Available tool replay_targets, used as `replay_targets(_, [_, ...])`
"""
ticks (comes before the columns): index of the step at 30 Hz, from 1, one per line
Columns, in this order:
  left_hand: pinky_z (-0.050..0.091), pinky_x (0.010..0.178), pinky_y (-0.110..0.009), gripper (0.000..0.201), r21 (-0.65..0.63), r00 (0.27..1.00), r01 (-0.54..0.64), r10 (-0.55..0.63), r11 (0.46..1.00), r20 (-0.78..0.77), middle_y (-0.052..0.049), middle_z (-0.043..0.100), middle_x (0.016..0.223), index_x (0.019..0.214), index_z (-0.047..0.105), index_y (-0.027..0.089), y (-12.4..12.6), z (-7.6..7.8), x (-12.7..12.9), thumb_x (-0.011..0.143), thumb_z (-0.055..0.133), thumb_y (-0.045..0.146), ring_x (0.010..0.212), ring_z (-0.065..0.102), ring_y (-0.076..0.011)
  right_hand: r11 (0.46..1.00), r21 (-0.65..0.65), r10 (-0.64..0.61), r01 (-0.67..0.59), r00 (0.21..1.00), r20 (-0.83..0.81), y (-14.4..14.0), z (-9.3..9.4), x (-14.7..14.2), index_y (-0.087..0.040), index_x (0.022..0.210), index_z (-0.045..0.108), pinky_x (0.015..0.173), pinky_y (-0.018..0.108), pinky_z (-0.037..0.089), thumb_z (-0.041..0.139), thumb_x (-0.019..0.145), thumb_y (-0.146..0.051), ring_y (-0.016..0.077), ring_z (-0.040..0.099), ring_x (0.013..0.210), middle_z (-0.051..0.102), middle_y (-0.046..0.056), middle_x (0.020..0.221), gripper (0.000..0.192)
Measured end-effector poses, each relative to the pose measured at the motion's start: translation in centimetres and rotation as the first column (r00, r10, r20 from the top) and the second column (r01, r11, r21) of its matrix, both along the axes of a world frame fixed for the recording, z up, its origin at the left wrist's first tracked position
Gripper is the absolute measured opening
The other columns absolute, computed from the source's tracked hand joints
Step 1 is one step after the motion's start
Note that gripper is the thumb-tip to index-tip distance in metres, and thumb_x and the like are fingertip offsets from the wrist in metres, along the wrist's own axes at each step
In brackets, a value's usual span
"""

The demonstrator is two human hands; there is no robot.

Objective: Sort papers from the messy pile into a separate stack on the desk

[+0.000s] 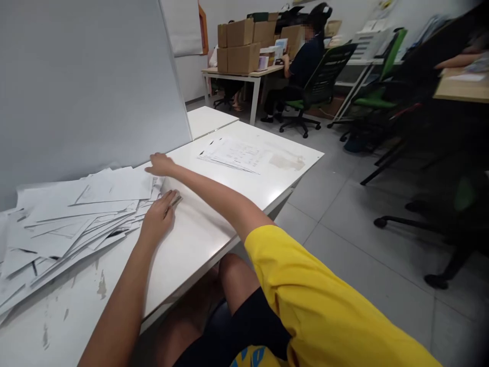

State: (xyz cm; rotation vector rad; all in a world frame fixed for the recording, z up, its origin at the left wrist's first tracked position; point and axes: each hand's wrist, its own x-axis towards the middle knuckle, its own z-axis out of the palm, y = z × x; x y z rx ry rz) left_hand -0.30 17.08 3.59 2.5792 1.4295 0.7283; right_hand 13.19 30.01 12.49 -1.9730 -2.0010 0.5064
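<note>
The left hand (pixel 157 214) curls loosely at a small, unclear object (pixel 175 199); the right hand (pixel 160 164), fingers slightly bent, meets the paper heap (pixel 110 184) (any grip, I cannot tell). The heap lies along the worktop's (pixel 194 224) back edge, flatter sheets (pixel 234 154) nearer its right edge.

Cardboard boxes (pixel 240 50) stood stacked on a wood-topped table (pixel 229 73), beside which a dark-shirted person (pixel 305 62) sat on a black mesh office chair (pixel 331 71). Farther right, a green-backed chair (pixel 393 53) stood near a white drawer unit (pixel 367 45). A large pale panel (pixel 87 86) rose at left; the floor (pixel 344 219) was grey-tiled.
</note>
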Motion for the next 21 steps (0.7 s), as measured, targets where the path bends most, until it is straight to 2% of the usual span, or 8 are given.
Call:
replay_targets(3, [0.036, 0.119, -0.046, 0.053, 0.008, 1.000, -0.008, 0.008, 1.000, -0.001, -0.005, 0.051, 0.152, 0.145, 0.049, 0.024, -0.1, -0.1, 0.1, 0.095, 0.034, 0.031, 0.140, 0.047, -0.0238, 0.971, 0.239, 0.013, -0.020, 0.999, 0.029, -0.4, -2.4, 8.4, -0.012, 0.133, 0.054, 0.120, 0.033, 0.024, 0.063, 0.092, -0.035, 0.0255, 0.033, 0.146, 0.049, 0.012, 0.152, 0.047])
replay_targets(5, [0.037, 0.118, -0.046, 0.054, 0.001, 1.000, -0.021, 0.021, 1.000, -0.014, -0.006, 0.049, 0.153, 0.147, 0.048, 0.023, -0.2, -0.1, 0.2, 0.095, 0.033, 0.031, 0.141, 0.046, -0.0247, 0.964, 0.249, -0.112, 0.096, 0.992, 0.052, -1.2, -4.6, 14.2, -0.001, 0.138, 0.046, 0.122, 0.047, 0.015, 0.060, 0.093, -0.030, 0.0339, 0.025, 0.149, 0.035, 0.025, 0.158, 0.056])
replay_targets(6, [0.037, 0.118, -0.046, 0.055, -0.006, 0.999, -0.026, 0.026, 1.000, -0.022, -0.006, 0.048, 0.154, 0.147, 0.047, 0.023, -0.3, 0.0, 0.2, 0.095, 0.033, 0.031, 0.141, 0.046, -0.0251, 0.957, 0.228, -0.196, 0.180, 0.979, 0.049, -1.6, -5.7, 16.8, -0.001, 0.139, 0.045, 0.122, 0.048, 0.016, 0.061, 0.093, -0.036, 0.0350, 0.025, 0.149, 0.033, 0.026, 0.159, 0.060])
replay_targets(7, [0.038, 0.117, -0.046, 0.056, -0.012, 0.999, -0.030, 0.030, 0.999, -0.031, -0.006, 0.047, 0.154, 0.148, 0.046, 0.022, -0.3, 0.0, 0.2, 0.094, 0.033, 0.031, 0.141, 0.046, -0.0255, 0.949, 0.204, -0.254, 0.241, 0.966, 0.039, -2.0, -6.7, 19.0, -0.002, 0.138, 0.046, 0.120, 0.048, 0.019, 0.059, 0.094, -0.043, 0.0357, 0.028, 0.147, 0.035, 0.026, 0.157, 0.061])
replay_targets(9, [0.038, 0.116, -0.046, 0.057, -0.023, 0.998, -0.037, 0.036, 0.999, -0.045, -0.006, 0.047, 0.155, 0.149, 0.045, 0.021, -0.5, 0.2, 0.3, 0.094, 0.032, 0.031, 0.141, 0.046, -0.0262, 0.944, 0.164, -0.291, 0.286, 0.957, 0.006, -2.7, -8.2, 22.1, -0.007, 0.126, 0.056, 0.112, 0.042, 0.031, 0.056, 0.094, -0.051, 0.0340, 0.044, 0.136, 0.052, 0.024, 0.144, 0.054])
replay_targets(12, [0.038, 0.116, -0.047, 0.057, -0.032, 0.998, -0.040, 0.038, 0.999, -0.053, -0.006, 0.046, 0.156, 0.149, 0.045, 0.020, -0.8, 0.4, 0.3, 0.095, 0.031, 0.034, 0.141, 0.045, -0.0269, 0.936, 0.152, -0.305, 0.317, 0.947, -0.097, -3.1, -9.0, 23.9, -0.017, 0.099, 0.064, 0.092, 0.031, 0.040, 0.051, 0.096, -0.051, 0.0263, 0.059, 0.110, 0.069, 0.015, 0.116, 0.037])
replay_targets(15, [0.039, 0.116, -0.047, 0.057, -0.023, 0.999, -0.030, 0.029, 0.999, -0.046, -0.005, 0.046, 0.156, 0.149, 0.045, 0.022, -0.9, 0.4, 0.0, 0.095, 0.032, 0.035, 0.140, 0.046, -0.0272, 0.902, 0.202, -0.336, 0.383, 0.913, -0.230, -3.2, -8.9, 24.0, -0.020, 0.081, 0.060, 0.078, 0.026, 0.037, 0.045, 0.100, -0.041, 0.0208, 0.059, 0.093, 0.070, 0.010, 0.096, 0.032])
replay_targets(21, [0.038, 0.116, -0.050, 0.054, 0.011, 1.000, 0.024, -0.024, 1.000, -0.002, -0.005, 0.052, 0.151, 0.146, 0.048, 0.023, -0.2, -0.3, -0.4, 0.095, 0.034, 0.033, 0.138, 0.048, -0.0274, 0.825, 0.322, -0.382, 0.465, 0.878, -0.288, -3.0, -7.8, 23.7, -0.021, 0.076, 0.053, 0.072, 0.026, 0.038, 0.038, 0.101, -0.028, 0.0188, 0.055, 0.082, 0.065, 0.006, 0.085, 0.030])
